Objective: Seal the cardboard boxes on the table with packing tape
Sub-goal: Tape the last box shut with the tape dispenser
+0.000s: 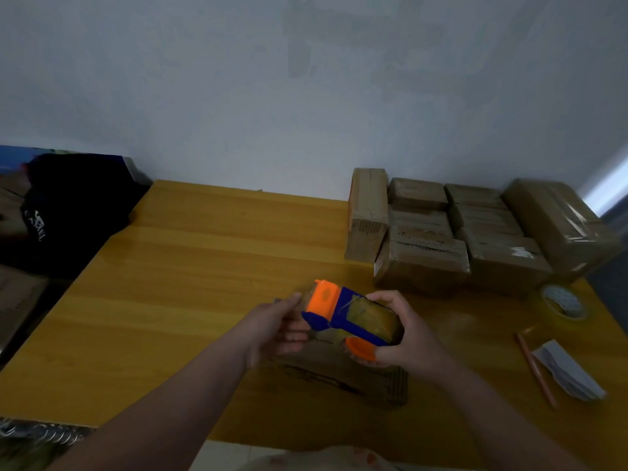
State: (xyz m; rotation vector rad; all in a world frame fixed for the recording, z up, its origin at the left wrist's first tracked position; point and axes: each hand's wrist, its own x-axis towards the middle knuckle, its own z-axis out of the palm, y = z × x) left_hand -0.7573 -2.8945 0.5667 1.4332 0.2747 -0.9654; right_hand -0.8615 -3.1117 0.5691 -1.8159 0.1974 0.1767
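A blue and orange tape dispenser (343, 314) loaded with clear tape is held above a small cardboard box (356, 379) near the table's front edge. My right hand (404, 334) grips the dispenser round its tape roll end. My left hand (282, 324) is at the dispenser's front end with fingers extended towards its orange blade part; whether it pinches the tape end is too blurred to tell. Most of the box lies hidden under both hands.
A stack of several taped cardboard boxes (475, 232) fills the back right of the yellow wooden table (170, 300). A spare tape roll (562, 302), a pencil (535, 368) and folded paper (571, 372) lie at right. A black cap (68, 212) sits off the table's left.
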